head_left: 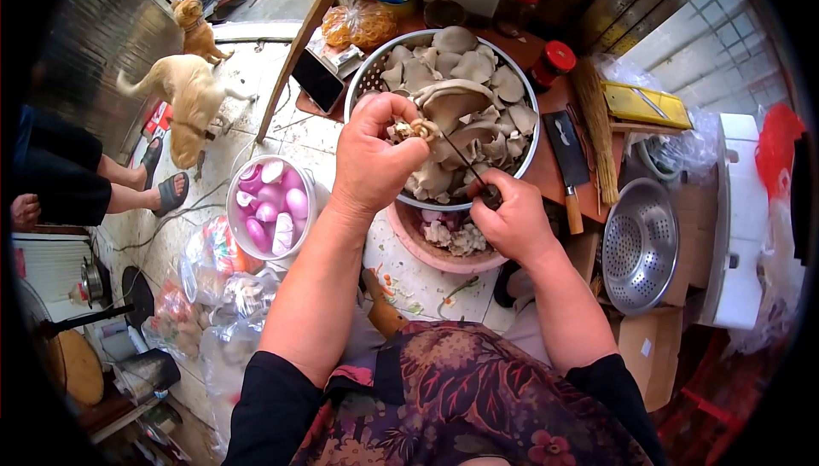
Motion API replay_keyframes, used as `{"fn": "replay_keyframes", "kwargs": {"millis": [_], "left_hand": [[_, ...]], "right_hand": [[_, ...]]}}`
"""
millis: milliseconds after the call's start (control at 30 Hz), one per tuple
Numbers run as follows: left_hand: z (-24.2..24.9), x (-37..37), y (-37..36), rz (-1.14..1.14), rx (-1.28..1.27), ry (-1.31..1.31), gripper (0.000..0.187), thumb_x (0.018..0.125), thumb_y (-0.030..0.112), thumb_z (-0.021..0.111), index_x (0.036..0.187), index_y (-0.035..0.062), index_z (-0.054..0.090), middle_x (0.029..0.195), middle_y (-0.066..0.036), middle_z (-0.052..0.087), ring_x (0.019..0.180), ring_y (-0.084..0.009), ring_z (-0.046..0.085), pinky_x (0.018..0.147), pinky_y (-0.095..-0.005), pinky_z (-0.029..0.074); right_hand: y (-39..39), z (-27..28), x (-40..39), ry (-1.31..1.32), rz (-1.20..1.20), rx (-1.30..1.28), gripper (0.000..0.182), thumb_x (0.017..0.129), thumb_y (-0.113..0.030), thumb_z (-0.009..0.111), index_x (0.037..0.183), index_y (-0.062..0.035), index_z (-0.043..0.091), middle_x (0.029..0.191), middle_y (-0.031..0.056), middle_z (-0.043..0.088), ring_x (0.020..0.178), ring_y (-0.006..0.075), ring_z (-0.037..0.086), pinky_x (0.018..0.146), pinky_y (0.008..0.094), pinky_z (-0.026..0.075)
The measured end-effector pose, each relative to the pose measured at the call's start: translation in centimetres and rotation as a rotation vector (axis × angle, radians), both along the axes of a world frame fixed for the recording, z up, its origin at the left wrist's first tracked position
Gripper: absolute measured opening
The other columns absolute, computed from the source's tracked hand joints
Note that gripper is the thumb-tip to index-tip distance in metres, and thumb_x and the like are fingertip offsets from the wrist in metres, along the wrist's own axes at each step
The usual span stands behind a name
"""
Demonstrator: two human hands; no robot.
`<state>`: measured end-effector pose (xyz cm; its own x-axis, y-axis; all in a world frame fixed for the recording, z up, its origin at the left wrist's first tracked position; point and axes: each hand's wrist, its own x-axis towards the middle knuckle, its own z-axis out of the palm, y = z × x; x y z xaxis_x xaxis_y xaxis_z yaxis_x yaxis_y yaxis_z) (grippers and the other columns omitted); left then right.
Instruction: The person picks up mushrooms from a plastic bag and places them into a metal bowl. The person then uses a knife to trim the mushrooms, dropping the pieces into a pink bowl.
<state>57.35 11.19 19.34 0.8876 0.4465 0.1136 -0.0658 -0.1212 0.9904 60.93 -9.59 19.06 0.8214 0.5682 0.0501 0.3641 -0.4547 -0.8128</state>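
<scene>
My left hand (pixel 375 154) is closed round the stem end of a grey oyster mushroom (pixel 456 101), whose wide cap spreads over the colander. In my right hand (pixel 519 220) is a small knife (pixel 488 195) with a dark handle, its thin blade angled up toward the mushroom's stem. Beneath both hands, a metal colander (pixel 359 82) is heaped with oyster mushrooms (pixel 505 84). Below it sits a pink basin (pixel 409 247) with pale mushroom trimmings (pixel 465 241), partly hidden by the colander and my right hand.
A white bucket of purple onions (pixel 266 212) stands left. Right are a cleaver (pixel 565 146), a straw brush (pixel 597 125), a second colander (pixel 641 244) and a foam box (pixel 735 218). A phone (pixel 318 82) lies behind. Left are a dog (pixel 183 99), a cat (pixel 196 31) and a person's feet (pixel 169 193).
</scene>
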Motion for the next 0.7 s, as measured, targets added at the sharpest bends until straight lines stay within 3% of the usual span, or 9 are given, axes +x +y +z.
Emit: {"fn": "replay_keyframes", "kwargs": {"millis": [133, 200, 233, 300, 333, 433, 700], "left_hand": [[0.0, -0.1, -0.2, 0.006, 0.098, 0.014, 0.021, 0.064, 0.009, 0.064, 0.084, 0.0052, 0.060, 0.084, -0.003, 0.053, 0.072, -0.0126, 0.051, 0.066, -0.0248, 0.043], [-0.2, 0.0, 0.2, -0.022, 0.107, 0.026, 0.019, 0.073, -0.003, 0.059, 0.091, 0.0039, 0.058, 0.078, 0.004, 0.056, 0.067, -0.0012, 0.051, 0.059, -0.0164, 0.042], [0.0, 0.1, 0.2, -0.022, 0.107, 0.027, 0.019, 0.073, -0.003, 0.059, 0.091, 0.0039, 0.058, 0.078, 0.004, 0.056, 0.067, -0.0012, 0.051, 0.059, -0.0164, 0.042], [0.8, 0.3, 0.2, 0.106, -0.179, 0.081, 0.021, 0.065, 0.011, 0.066, 0.086, 0.0064, 0.063, 0.085, -0.005, 0.053, 0.074, -0.0136, 0.052, 0.069, -0.0255, 0.046], [0.7, 0.4, 0.5, 0.107, -0.179, 0.080, 0.021, 0.065, 0.011, 0.066, 0.086, 0.0064, 0.063, 0.085, -0.005, 0.053, 0.074, -0.0136, 0.052, 0.069, -0.0255, 0.046], [0.5, 0.5, 1.1, 0.239, 0.177, 0.093, 0.021, 0.067, 0.014, 0.066, 0.087, 0.0073, 0.064, 0.089, -0.008, 0.056, 0.076, -0.0165, 0.055, 0.071, -0.0272, 0.048], [-0.3, 1.3, 1.0, 0.281, 0.145, 0.082, 0.021, 0.067, 0.014, 0.066, 0.086, 0.0060, 0.063, 0.083, -0.007, 0.057, 0.075, -0.0167, 0.055, 0.069, -0.0281, 0.047]], "right_hand": [[0.4, -0.3, 0.3, -0.005, -0.005, -0.013, 0.015, 0.075, -0.011, 0.062, 0.088, -0.0031, 0.064, 0.079, 0.0196, 0.065, 0.075, 0.0356, 0.065, 0.069, 0.0381, 0.052], [0.5, -0.2, 0.3, -0.004, -0.007, -0.006, 0.015, 0.075, -0.011, 0.062, 0.087, -0.0032, 0.064, 0.078, 0.0193, 0.065, 0.074, 0.0352, 0.065, 0.069, 0.0378, 0.052], [0.4, -0.2, 0.3, -0.004, -0.009, -0.003, 0.014, 0.075, -0.011, 0.062, 0.087, -0.0034, 0.064, 0.078, 0.0190, 0.065, 0.074, 0.0349, 0.065, 0.068, 0.0374, 0.051], [0.3, 0.4, 0.3, 0.042, -0.005, -0.002, 0.014, 0.075, -0.011, 0.062, 0.087, -0.0034, 0.064, 0.078, 0.0188, 0.065, 0.073, 0.0345, 0.065, 0.068, 0.0370, 0.051], [0.3, 0.7, 0.3, 0.087, 0.000, 0.000, 0.013, 0.075, -0.010, 0.062, 0.086, -0.0033, 0.063, 0.078, 0.0185, 0.065, 0.073, 0.0340, 0.065, 0.068, 0.0366, 0.051], [0.4, 0.3, 0.2, 0.099, -0.002, 0.004, 0.012, 0.076, -0.010, 0.062, 0.086, -0.0033, 0.063, 0.078, 0.0178, 0.065, 0.073, 0.0331, 0.064, 0.068, 0.0360, 0.051], [0.7, -1.1, 0.1, -0.124, -0.091, -0.063, 0.017, 0.078, -0.013, 0.062, 0.092, -0.0034, 0.063, 0.083, 0.0188, 0.065, 0.076, 0.0362, 0.064, 0.069, 0.0404, 0.051]]}}
